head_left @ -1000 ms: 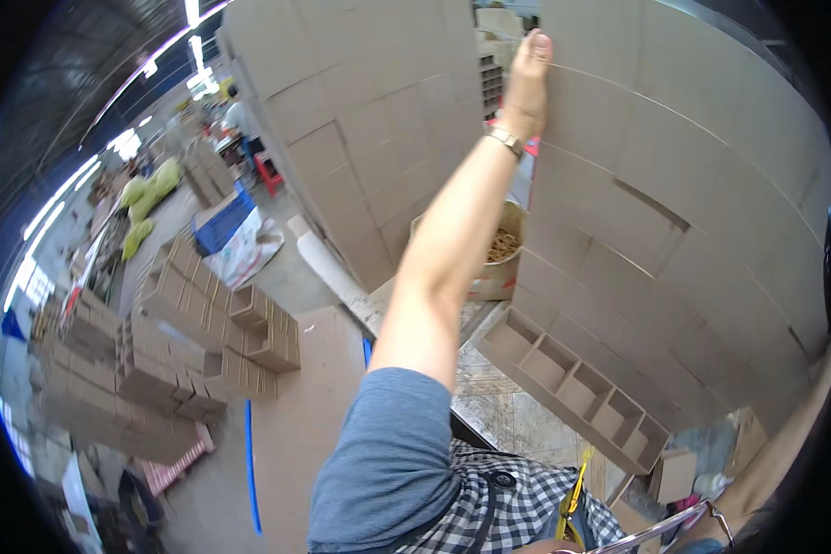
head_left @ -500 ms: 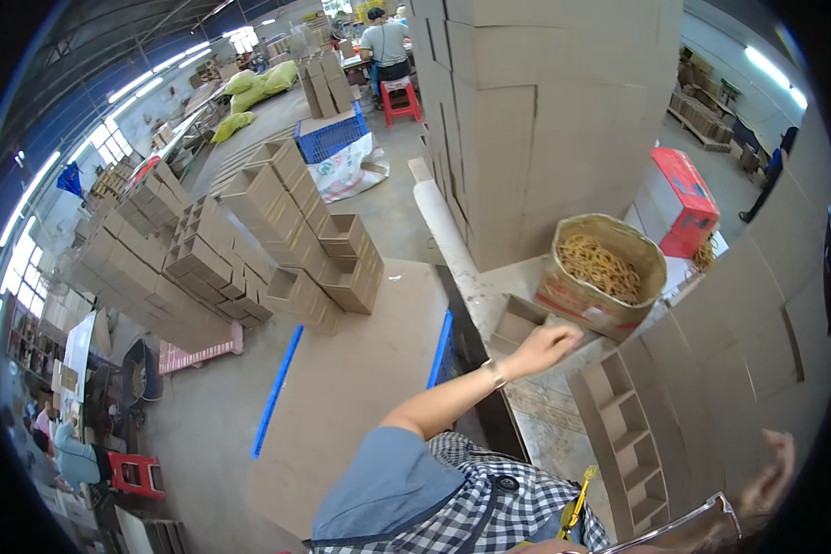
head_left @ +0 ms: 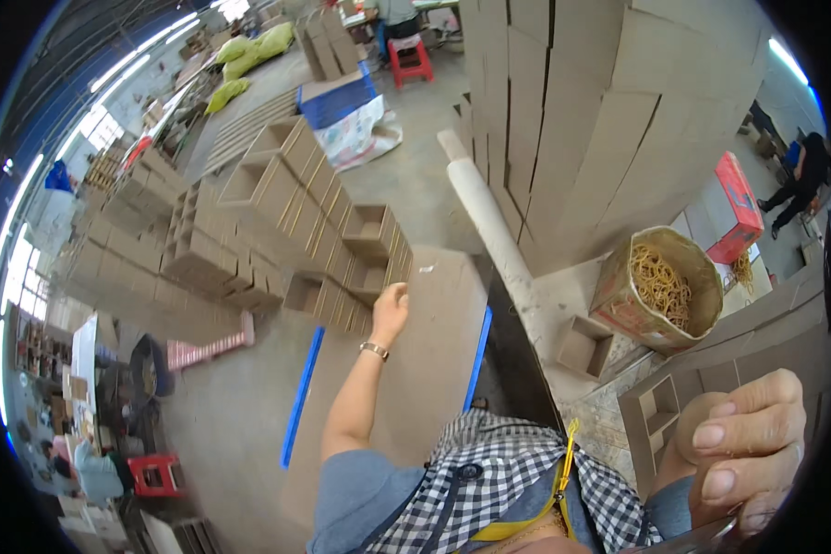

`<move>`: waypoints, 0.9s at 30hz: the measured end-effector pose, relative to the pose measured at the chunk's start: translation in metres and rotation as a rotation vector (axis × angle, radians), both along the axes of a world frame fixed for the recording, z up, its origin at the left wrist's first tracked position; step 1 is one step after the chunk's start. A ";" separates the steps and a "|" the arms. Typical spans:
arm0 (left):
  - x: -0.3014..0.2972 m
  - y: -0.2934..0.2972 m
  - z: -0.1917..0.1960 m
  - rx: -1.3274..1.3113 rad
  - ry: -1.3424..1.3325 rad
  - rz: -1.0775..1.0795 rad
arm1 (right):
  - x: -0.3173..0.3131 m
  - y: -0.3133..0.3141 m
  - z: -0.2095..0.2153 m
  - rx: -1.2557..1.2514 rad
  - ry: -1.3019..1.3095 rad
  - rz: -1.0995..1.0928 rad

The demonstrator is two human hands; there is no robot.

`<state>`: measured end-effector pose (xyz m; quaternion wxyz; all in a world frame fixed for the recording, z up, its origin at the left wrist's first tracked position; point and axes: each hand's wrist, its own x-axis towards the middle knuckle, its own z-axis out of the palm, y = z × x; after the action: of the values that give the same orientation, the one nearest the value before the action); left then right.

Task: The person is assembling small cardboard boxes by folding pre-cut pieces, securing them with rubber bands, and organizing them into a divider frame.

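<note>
My left hand [head_left: 391, 314] is beside the near end of the stacked open cardboard boxes [head_left: 365, 251], over the brown board tabletop [head_left: 415, 360]. Its fingers are curled, and whatever they hold is hidden. Yellowish rubber bands [head_left: 321, 214] run round the stacked boxes. Close to the camera at lower right is my right hand [head_left: 752, 443], its fingers bent together. I cannot make out anything between them. On the bench to the right, a small open cardboard box [head_left: 585, 348] lies beside a tub [head_left: 619, 277] of rubber bands [head_left: 660, 286].
Tall stacks of cardboard [head_left: 572, 120] rise behind the bench. A divided cardboard box [head_left: 657, 406] lies near my right arm. Blue edges [head_left: 302, 397] flank the tabletop. More stacked boxes [head_left: 203, 249] stand at left. Other people sit or stand farther off, one person [head_left: 803, 175] at right.
My left hand has swung left from the bench by the tub to the stacked boxes. My right hand has come nearer the camera, its fingers now curled. The view has shifted.
</note>
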<state>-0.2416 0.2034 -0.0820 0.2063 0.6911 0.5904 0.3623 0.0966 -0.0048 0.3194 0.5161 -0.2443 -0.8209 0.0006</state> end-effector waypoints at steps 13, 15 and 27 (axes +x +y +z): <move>-0.019 0.181 -0.028 -0.143 0.669 0.014 | 0.053 0.007 -0.206 -0.571 -0.175 -0.906; -0.021 0.188 -0.036 0.033 0.707 0.019 | 0.062 -0.018 -0.281 -1.088 -0.565 -0.841; -0.038 0.172 0.026 0.141 0.210 -0.032 | 0.009 0.022 -0.391 -0.907 -0.619 -0.758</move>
<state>-0.2799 0.3754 -0.0559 0.0998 0.7475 0.5706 0.3252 0.1060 0.0169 -0.0719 0.0672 -0.6976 -0.7071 0.0941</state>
